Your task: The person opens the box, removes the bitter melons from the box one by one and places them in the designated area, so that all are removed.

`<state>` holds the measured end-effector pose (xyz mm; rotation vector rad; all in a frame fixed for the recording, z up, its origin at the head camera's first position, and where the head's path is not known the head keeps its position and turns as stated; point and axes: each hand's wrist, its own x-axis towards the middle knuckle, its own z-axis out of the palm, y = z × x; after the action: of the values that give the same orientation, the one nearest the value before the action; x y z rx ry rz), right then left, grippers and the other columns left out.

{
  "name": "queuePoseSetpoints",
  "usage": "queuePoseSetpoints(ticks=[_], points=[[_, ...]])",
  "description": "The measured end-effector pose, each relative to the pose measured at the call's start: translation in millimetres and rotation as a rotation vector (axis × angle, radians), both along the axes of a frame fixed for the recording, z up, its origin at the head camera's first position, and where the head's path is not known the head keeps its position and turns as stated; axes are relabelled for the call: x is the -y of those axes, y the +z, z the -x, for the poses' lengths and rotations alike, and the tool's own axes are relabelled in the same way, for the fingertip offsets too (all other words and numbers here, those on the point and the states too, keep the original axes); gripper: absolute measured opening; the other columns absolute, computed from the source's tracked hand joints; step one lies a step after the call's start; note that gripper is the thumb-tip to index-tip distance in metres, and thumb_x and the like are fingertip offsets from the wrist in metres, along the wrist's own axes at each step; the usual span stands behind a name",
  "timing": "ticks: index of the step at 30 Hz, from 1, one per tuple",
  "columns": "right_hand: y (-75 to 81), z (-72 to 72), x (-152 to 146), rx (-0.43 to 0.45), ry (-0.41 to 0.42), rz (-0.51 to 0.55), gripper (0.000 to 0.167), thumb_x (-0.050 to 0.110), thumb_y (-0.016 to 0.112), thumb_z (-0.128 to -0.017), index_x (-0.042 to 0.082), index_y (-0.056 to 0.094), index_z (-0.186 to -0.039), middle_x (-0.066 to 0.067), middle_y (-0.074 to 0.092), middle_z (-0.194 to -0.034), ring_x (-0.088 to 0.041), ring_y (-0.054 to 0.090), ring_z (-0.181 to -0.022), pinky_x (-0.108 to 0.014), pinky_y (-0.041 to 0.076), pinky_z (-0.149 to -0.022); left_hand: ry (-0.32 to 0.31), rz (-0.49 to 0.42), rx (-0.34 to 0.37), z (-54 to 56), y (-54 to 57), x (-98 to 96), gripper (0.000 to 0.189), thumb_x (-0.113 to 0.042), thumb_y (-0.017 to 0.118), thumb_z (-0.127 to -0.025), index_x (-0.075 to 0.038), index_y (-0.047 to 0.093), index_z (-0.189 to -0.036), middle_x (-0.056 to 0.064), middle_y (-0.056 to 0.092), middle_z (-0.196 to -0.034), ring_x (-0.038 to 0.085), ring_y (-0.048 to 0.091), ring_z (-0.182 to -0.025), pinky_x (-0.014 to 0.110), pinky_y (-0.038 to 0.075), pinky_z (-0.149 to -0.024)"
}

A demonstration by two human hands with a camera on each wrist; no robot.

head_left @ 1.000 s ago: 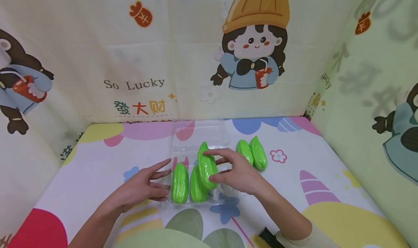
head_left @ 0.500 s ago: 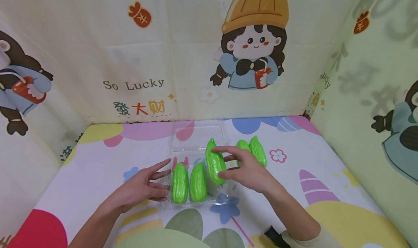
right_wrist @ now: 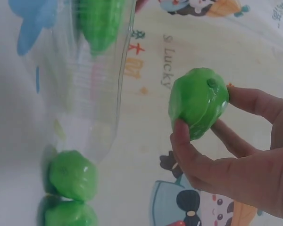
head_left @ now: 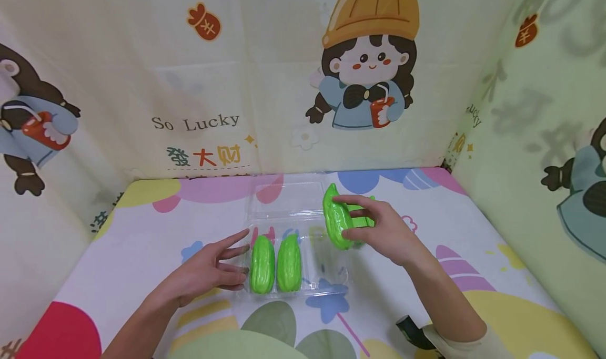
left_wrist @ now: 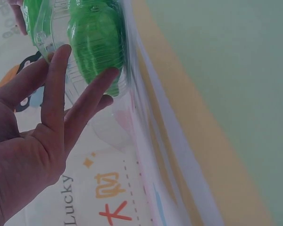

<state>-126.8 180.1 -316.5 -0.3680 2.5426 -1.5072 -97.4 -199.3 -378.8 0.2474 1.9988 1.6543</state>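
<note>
My right hand (head_left: 390,235) pinches a glossy green toy bitter melon (head_left: 337,222) between thumb and fingertips, tilted and raised off the table. In the right wrist view that held melon (right_wrist: 198,101) shows end-on, clear of everything else. Two more melons lie in the left part of a clear plastic box (head_left: 319,262), a left one (head_left: 262,264) and a right one (head_left: 289,264). Fingers spread and fairly straight, my left hand (head_left: 210,269) rests against the box's left wall; the left wrist view shows its fingertips (left_wrist: 112,74) at the clear side.
The box's clear lid (head_left: 286,198) lies folded back behind it. Further melons (head_left: 363,221) sit on the table right of the box, partly behind my right hand; the right wrist view shows two melons (right_wrist: 73,175) there. A patterned cloth wall (head_left: 279,75) closes off the back.
My right hand has lifted the melon out from above the box and carried it right and away from me, beside the box's right back corner. The left hand has stayed still.
</note>
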Motion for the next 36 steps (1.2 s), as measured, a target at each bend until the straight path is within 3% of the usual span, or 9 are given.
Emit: queuePoseSetpoints(ticks=[12, 23, 36], points=[[-1.0, 15.0, -22, -0.014, -0.03, -0.044, 0.057, 0.013, 0.077, -0.091, 0.028, 0.063, -0.144, -0.003, 0.052, -0.156, -0.037, 0.054, -0.137, -0.044, 0.06, -0.095, -0.002, -0.004, -0.007, 0.5, -0.6, 0.9, 0.1, -0.004, 0.078, -0.091, -0.016, 0.017, -0.169, 0.032, 0.026, -0.166, 0.029, 0.073, -0.112, 0.041, 0.064, -0.089], [-4.1, 26.8, -42, -0.022, -0.054, -0.077, 0.06, 0.01, 0.075, -0.09, 0.021, 0.06, -0.147, -0.008, 0.05, -0.157, -0.041, 0.052, -0.136, -0.056, 0.054, -0.104, -0.003, -0.006, -0.007, 1.2, -2.5, 1.7, 0.1, -0.003, 0.078, -0.091, -0.015, 0.017, -0.169, 0.032, 0.026, -0.166, 0.029, 0.073, -0.111, 0.041, 0.064, -0.091], [-4.8, 37.0, -66, 0.025, -0.101, -0.079, 0.062, 0.009, 0.074, -0.092, 0.019, 0.056, -0.15, -0.01, 0.049, -0.157, -0.042, 0.049, -0.141, -0.044, 0.056, -0.095, -0.005, -0.011, -0.01, 1.0, -2.6, 1.6, 0.1, -0.003, 0.078, -0.091, -0.014, 0.016, -0.169, 0.033, 0.026, -0.166, 0.03, 0.073, -0.11, 0.041, 0.064, -0.09]])
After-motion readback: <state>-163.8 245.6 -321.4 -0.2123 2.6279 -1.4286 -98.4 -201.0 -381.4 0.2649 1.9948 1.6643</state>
